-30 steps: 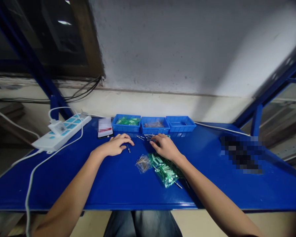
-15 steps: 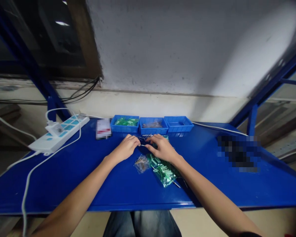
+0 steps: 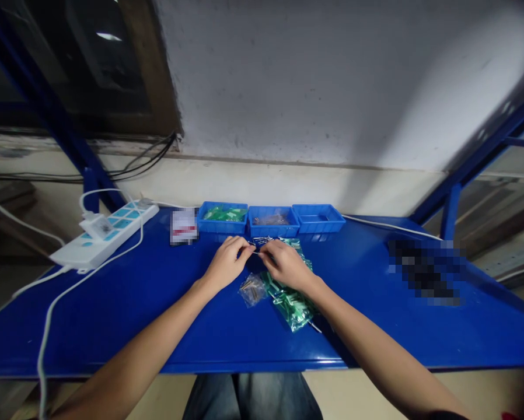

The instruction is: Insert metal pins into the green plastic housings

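My left hand (image 3: 227, 262) is closed, its thumb and fingertips pinching a thin, pale metal pin (image 3: 256, 252). My right hand (image 3: 285, 263) pinches the pin's other end, so the two hands nearly meet above the blue table. Just beyond the fingers lie several loose metal pins (image 3: 262, 240), partly hidden by my right hand. Under and in front of the right wrist are green plastic bags (image 3: 293, 309) with pale strips in them. A small clear bag (image 3: 252, 290) of brownish metal pieces lies to their left.
Along the back stand three blue bins: one with green bags (image 3: 224, 214), one with clear bags (image 3: 271, 219) and a right-hand bin (image 3: 318, 218). A white power strip (image 3: 108, 233) with cables (image 3: 54, 306) occupies the left. A blurred dark object (image 3: 422, 271) lies right.
My left hand has picked the pin up from the table and carried it right to my right hand. The right hand's fingers have closed on its other end.
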The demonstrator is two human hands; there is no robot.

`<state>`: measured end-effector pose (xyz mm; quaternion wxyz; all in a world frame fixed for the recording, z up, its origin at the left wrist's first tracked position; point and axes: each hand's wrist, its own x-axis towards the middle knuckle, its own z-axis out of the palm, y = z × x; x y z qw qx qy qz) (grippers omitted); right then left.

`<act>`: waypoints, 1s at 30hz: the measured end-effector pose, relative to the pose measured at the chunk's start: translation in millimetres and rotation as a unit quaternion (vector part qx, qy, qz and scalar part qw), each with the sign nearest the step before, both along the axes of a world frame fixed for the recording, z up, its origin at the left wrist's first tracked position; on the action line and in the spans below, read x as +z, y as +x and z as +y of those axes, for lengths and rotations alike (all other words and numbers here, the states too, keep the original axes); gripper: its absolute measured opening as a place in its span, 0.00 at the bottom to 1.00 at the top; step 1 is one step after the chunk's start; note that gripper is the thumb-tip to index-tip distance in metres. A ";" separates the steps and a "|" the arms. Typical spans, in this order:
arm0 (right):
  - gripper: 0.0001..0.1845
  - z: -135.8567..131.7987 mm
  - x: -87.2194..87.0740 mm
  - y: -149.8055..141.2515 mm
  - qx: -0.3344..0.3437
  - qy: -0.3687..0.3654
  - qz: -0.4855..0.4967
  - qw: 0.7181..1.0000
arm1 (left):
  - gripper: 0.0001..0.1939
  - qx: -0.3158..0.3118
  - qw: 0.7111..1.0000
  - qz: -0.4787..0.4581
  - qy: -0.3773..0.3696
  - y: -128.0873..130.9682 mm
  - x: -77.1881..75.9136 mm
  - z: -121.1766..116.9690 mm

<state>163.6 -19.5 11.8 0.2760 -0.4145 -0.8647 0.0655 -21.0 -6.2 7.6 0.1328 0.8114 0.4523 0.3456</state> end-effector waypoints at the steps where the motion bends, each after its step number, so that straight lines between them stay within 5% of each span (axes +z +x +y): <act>1: 0.08 0.5 -0.3 0.2 -0.012 -0.004 0.000 1.000 | 0.10 -0.006 1.000 -0.012 0.006 0.3 1.9 -1.6; 12: 0.09 -2.3 1.7 -2.2 -0.006 -0.001 0.042 0.999 | 0.12 0.023 0.999 -0.002 0.033 -2.8 -2.9 3.8; 21: 0.10 -1.5 1.6 -1.8 -0.061 0.015 0.011 0.998 | 0.07 -0.049 0.996 -0.069 -0.036 -0.2 1.8 -4.1; 30: 0.09 -3.6 3.5 -1.9 -0.044 0.011 0.034 0.998 | 0.12 -0.020 0.999 -0.041 -0.001 -2.6 0.7 -0.9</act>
